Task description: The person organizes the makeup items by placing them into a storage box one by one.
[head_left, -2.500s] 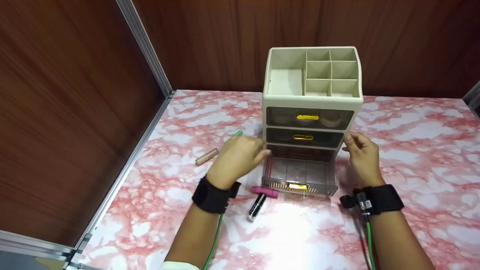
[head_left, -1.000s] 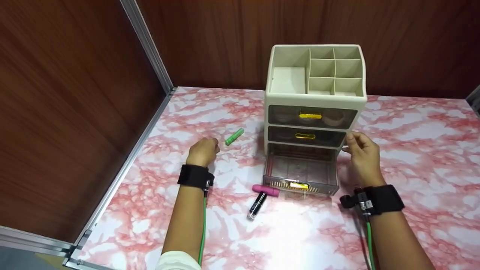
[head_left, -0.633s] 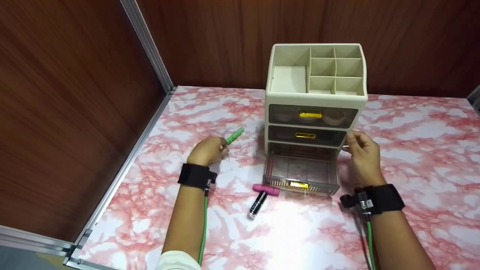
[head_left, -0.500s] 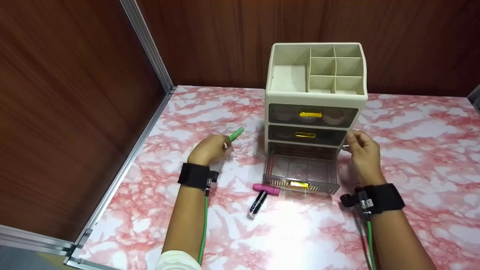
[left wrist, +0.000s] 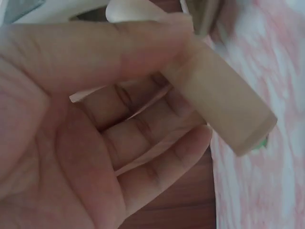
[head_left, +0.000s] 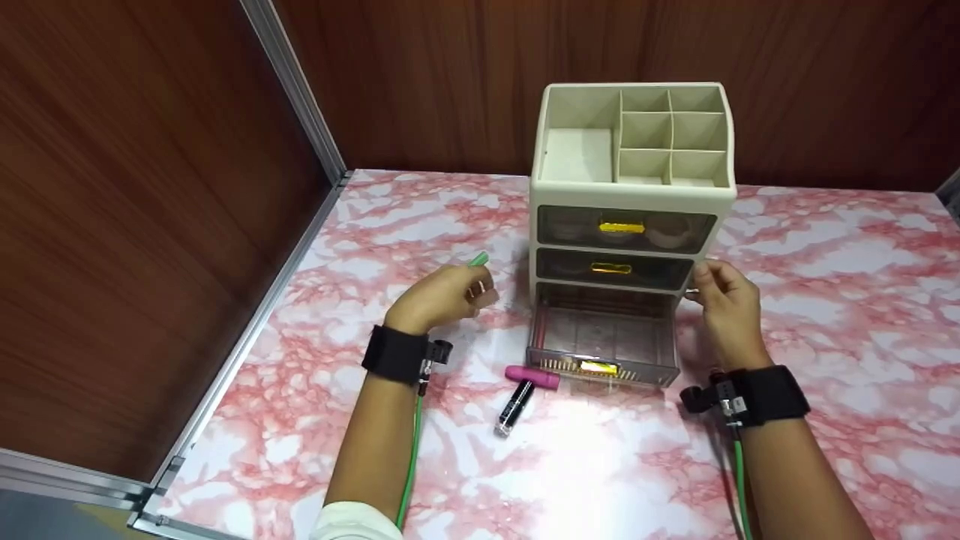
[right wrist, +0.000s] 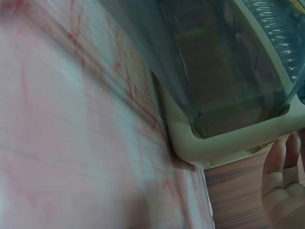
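In the left wrist view, a beige cosmetic tube point(left wrist: 221, 98) is pinched between the thumb and forefinger of my left hand point(left wrist: 90, 114), other fingers loosely bent. The head view has my left hand point(head_left: 442, 296) left of the cream drawer organizer point(head_left: 630, 193), hiding the beige tube and part of a green tube point(head_left: 478, 259). My right hand point(head_left: 726, 300) rests against the organizer's right side; the right wrist view shows its fingertips point(right wrist: 275, 155) at the cream frame. The bottom drawer point(head_left: 600, 337) is pulled out, with a reddish stick point(head_left: 541, 330) along its left side.
In front of the drawer lie a magenta tube point(head_left: 531, 376) and a black tube with a clear end point(head_left: 514, 409). The organizer's two upper drawers are closed, round items showing through the top one. Dark wood panels point(head_left: 450, 82) bound the marbled table at the back and left.
My left hand went from beside the drawer to the left, picked up the beige tube, then moved right with it, over the green tube. My right hand stays at the organizer's side.
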A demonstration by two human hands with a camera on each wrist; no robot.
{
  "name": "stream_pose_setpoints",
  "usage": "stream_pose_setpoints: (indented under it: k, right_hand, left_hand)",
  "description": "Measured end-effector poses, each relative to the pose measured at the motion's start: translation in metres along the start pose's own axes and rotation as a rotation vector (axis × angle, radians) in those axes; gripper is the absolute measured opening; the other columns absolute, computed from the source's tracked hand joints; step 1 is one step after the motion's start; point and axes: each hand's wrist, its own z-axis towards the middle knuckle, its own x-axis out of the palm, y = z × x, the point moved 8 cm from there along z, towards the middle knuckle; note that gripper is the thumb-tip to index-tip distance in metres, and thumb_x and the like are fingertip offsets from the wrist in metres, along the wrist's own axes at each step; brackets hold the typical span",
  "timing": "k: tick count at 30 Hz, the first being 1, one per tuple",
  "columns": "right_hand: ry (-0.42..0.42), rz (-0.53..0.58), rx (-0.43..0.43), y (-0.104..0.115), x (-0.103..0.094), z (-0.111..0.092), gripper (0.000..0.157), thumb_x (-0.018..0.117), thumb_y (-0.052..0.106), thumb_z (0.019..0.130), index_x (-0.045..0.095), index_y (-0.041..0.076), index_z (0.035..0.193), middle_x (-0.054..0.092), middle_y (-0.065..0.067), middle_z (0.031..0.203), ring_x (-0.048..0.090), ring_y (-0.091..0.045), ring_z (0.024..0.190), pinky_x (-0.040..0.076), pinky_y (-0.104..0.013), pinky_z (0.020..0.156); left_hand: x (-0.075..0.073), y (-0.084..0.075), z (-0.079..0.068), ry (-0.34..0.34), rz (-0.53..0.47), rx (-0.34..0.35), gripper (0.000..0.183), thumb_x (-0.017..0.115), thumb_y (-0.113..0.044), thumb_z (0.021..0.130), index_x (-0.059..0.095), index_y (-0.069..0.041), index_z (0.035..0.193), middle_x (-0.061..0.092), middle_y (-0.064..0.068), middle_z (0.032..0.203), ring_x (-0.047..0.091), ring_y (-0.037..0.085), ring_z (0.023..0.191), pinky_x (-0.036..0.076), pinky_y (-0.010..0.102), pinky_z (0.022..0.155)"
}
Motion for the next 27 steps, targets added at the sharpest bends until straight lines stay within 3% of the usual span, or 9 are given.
stream_pose_setpoints:
  k: [4,9,13,17,21,24,27]
  right_hand:
    - [-0.003,0.009,0.006,0.001,-0.001,-0.001,0.021,0.06,0.022,0.097,0.069,0.004,0.104,0.068,-0.001,0.09,0.065,-0.012,0.079,0.053,-0.023,0.074]
    - [-0.004,0.024,0.017,0.003,0.0,-0.004,0.022,0.061,0.022,0.096,0.069,0.004,0.104,0.068,-0.001,0.09,0.065,-0.013,0.08,0.054,-0.024,0.075]
    - [-0.003,0.051,0.003,0.01,0.001,-0.007,0.02,0.06,0.019,0.097,0.069,0.002,0.103,0.068,-0.003,0.089,0.066,-0.013,0.079,0.054,-0.024,0.074]
    - [0.0,0.072,-0.018,0.014,0.002,-0.009,0.017,0.059,0.016,0.098,0.068,0.002,0.101,0.067,-0.004,0.086,0.065,-0.014,0.077,0.054,-0.024,0.073]
    - [-0.005,0.077,-0.01,0.007,0.001,-0.005,0.016,0.059,0.017,0.097,0.068,0.003,0.1,0.067,-0.004,0.086,0.065,-0.014,0.077,0.054,-0.024,0.074]
    - [-0.007,0.045,-0.019,0.001,0.0,-0.002,0.018,0.06,0.02,0.097,0.068,0.004,0.101,0.067,-0.003,0.087,0.065,-0.013,0.078,0.054,-0.024,0.075]
    - [-0.002,0.017,-0.032,0.001,0.001,-0.001,0.021,0.061,0.023,0.097,0.068,0.004,0.102,0.067,-0.003,0.087,0.065,-0.013,0.078,0.054,-0.024,0.075]
  left_hand:
    - [-0.001,-0.012,0.0,-0.004,-0.002,0.041,0.021,0.071,-0.003,0.084,0.065,-0.016,0.1,0.065,-0.001,0.089,0.061,0.015,0.085,0.049,0.03,0.073]
    - [0.0,-0.025,0.003,-0.008,-0.011,0.084,0.018,0.07,-0.009,0.088,0.067,-0.015,0.103,0.066,-0.002,0.091,0.062,0.011,0.085,0.049,0.027,0.075]
    - [0.002,-0.04,0.004,0.016,-0.155,0.141,0.033,0.069,-0.006,0.089,0.063,-0.013,0.121,0.066,0.001,0.093,0.063,0.012,0.077,0.053,0.028,0.065]
    - [0.003,-0.06,0.002,0.013,-0.318,0.252,0.047,0.068,-0.003,0.09,0.056,-0.013,0.135,0.064,0.003,0.086,0.062,0.015,0.061,0.052,0.029,0.054]
    - [0.006,-0.077,0.004,-0.043,-0.366,0.354,0.042,0.068,-0.007,0.092,0.058,-0.01,0.133,0.064,0.002,0.081,0.061,0.013,0.057,0.053,0.026,0.056]
    - [0.01,-0.086,0.008,-0.12,-0.351,0.406,0.041,0.07,-0.006,0.09,0.06,-0.005,0.13,0.067,0.003,0.093,0.065,0.009,0.072,0.054,0.022,0.068]
    - [0.014,-0.094,0.011,-0.234,-0.261,0.424,0.043,0.073,-0.009,0.088,0.061,-0.004,0.129,0.065,0.003,0.106,0.062,0.007,0.087,0.051,0.019,0.08]
